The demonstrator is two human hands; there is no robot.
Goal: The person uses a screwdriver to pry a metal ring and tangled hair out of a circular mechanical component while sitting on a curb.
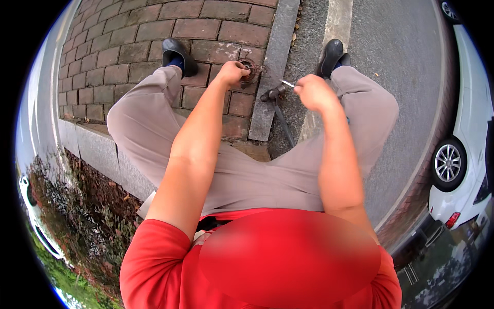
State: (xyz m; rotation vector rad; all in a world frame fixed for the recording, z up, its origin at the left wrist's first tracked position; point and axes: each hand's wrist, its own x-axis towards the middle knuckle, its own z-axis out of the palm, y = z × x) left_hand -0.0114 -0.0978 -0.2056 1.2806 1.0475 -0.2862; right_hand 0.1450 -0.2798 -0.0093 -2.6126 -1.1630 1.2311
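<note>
My left hand [234, 73] is closed, its fingertips at a rusty round metal fitting [249, 77] set in the brick paving. Whatever those fingers may pinch is hidden. Over the asphalt beside the kerb, my right hand [315, 92] grips a thin, pale metal tool [288, 83], whose narrow end points left toward the fitting. Its other end is covered by the hand, so its exact kind does not show. Between my hands lies a dark hammer [278, 93], its head on the kerbstone and its handle slanting down toward my right thigh.
A stone kerb [278, 46] divides the brick paving [206, 31] from the asphalt road [391, 56]. My dark shoes [180, 55] stand either side of it. Bushes [77, 216] grow behind a low stone edging at left. A white car [471, 103] stands at right.
</note>
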